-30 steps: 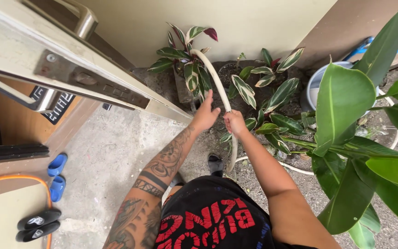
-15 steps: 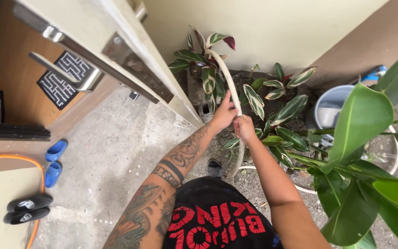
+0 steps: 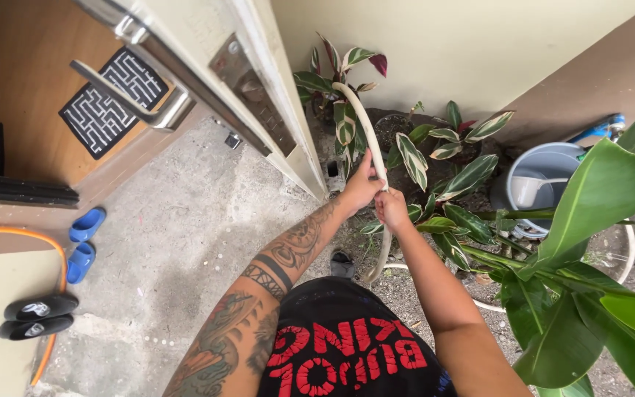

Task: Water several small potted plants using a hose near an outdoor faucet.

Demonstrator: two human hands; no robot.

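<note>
A pale beige hose (image 3: 358, 121) curves up over the variegated plants (image 3: 413, 158) by the wall. My left hand (image 3: 360, 187) grips the hose higher up, and my right hand (image 3: 392, 209) grips it just below. The hose's lower part (image 3: 382, 257) hangs down past my right hand toward the ground. Its far end dips among the leaves of the plant near the wall corner.
An open door with a metal handle (image 3: 145, 103) stands at left, doormats behind it. Blue sandals (image 3: 82, 242), black sandals (image 3: 37, 315) and an orange hose (image 3: 53, 257) lie on the concrete. A grey bucket (image 3: 545, 180) and big green leaves (image 3: 589, 220) fill the right.
Both hands have stayed on the hose and held it over the plants. The camera view has shifted, so the door and the plants sit further right and lower in the picture.
</note>
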